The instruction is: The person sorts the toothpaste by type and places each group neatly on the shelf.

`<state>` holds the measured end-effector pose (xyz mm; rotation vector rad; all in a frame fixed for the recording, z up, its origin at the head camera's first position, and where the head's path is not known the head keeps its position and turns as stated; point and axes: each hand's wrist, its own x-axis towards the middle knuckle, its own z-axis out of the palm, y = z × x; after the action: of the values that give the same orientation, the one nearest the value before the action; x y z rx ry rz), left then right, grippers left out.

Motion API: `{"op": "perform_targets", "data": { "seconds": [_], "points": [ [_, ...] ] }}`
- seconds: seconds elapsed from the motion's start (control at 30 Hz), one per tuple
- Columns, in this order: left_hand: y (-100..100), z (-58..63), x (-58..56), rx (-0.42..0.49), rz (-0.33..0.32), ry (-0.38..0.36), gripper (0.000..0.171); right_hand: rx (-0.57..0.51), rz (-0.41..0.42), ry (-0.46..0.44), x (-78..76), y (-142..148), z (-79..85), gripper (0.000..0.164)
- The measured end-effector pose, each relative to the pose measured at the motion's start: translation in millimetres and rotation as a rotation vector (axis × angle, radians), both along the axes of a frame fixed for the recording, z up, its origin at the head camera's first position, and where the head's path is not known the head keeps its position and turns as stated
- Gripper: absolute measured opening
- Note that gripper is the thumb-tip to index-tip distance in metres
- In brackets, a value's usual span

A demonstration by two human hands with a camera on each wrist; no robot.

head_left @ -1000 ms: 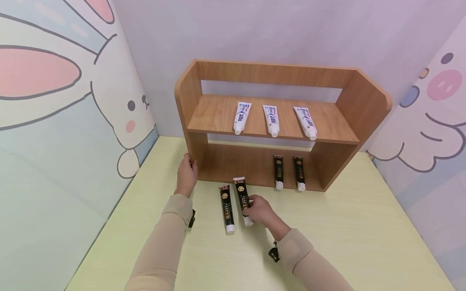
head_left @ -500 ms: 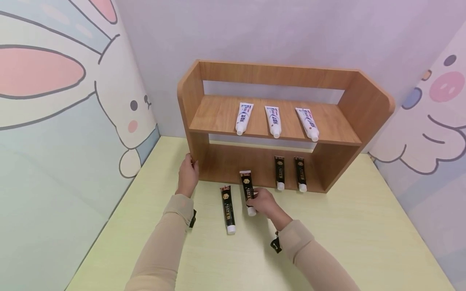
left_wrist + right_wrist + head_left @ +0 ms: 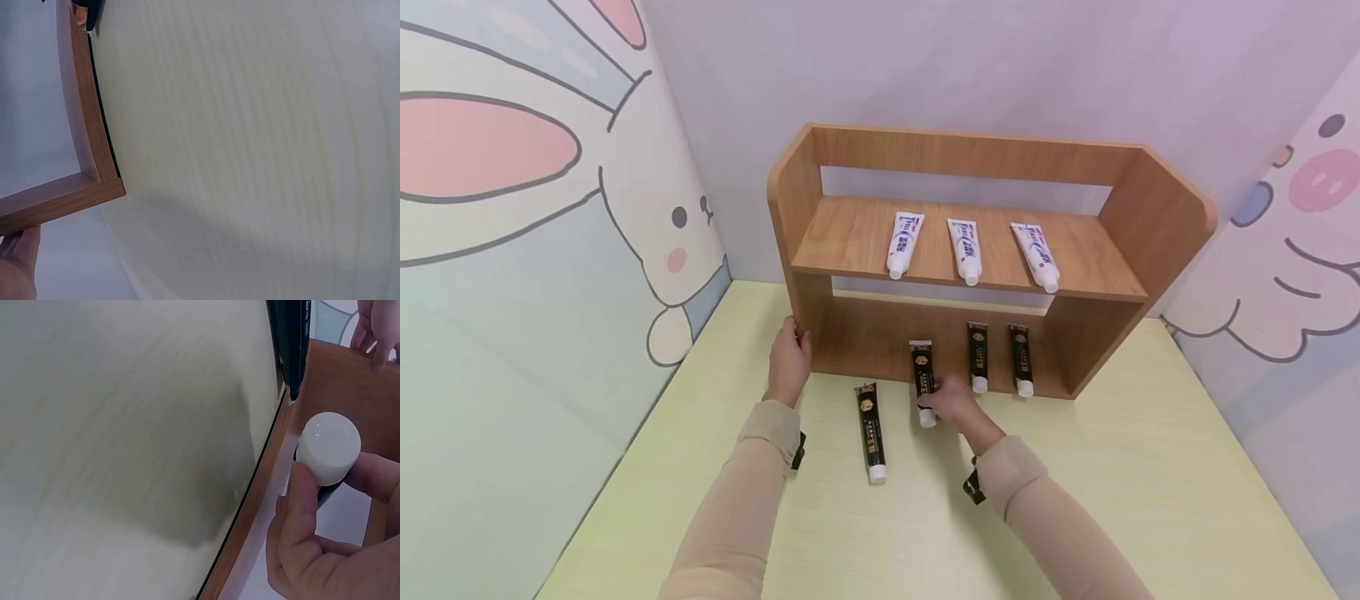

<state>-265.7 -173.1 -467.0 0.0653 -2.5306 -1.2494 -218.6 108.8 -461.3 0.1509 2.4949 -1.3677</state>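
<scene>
My right hand [image 3: 956, 403] pinches a black toothpaste tube [image 3: 922, 375] near its white cap [image 3: 330, 447], between thumb and fingers. The tube's flat end reaches over the lower board of the wooden shelf [image 3: 880, 337], with its cap toward me. At the shelf's left side, my left hand [image 3: 789, 364] grips the front edge of the side panel [image 3: 62, 203]. Another black toothpaste tube [image 3: 871, 433] lies on the table between my hands, cap toward me. Two more black tubes, the nearer one [image 3: 977, 354] and the outer one [image 3: 1021, 358], lie on the lower board at right.
Three white toothpaste tubes, left [image 3: 904, 243], middle [image 3: 965, 250] and right [image 3: 1036, 255], lie along the upper board [image 3: 850, 233], caps to the front. The pale table [image 3: 1112, 500] is bounded by walls with cartoon animals, a rabbit [image 3: 655, 225] on the left.
My right hand has carried the black tube forward and to the right, from beside the other table tube to over the lower board's front edge. My left hand stays at the side panel.
</scene>
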Motion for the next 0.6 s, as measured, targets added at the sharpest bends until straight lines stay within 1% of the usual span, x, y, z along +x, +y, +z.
{"op": "perform_targets", "data": {
  "seconds": [0.1,0.23,0.4,0.6],
  "points": [
    [0.1,0.0,0.1,0.003,0.0,-0.001,0.031,-0.002,-0.01,-0.008,-4.4,0.4,0.5,0.045],
    [0.5,0.3,0.6,0.011,0.0,0.002,0.031,0.015,-0.019,-0.002,-11.4,1.6,2.0,0.052],
    [1.1,1.0,0.9,0.01,-0.001,0.005,0.032,0.03,-0.018,0.001,-19.4,3.3,4.0,0.055],
    [0.8,-0.1,-0.3,0.006,0.001,0.014,0.032,0.048,-0.017,-0.005,-27.9,4.8,0.5,0.061]
  ]
}}
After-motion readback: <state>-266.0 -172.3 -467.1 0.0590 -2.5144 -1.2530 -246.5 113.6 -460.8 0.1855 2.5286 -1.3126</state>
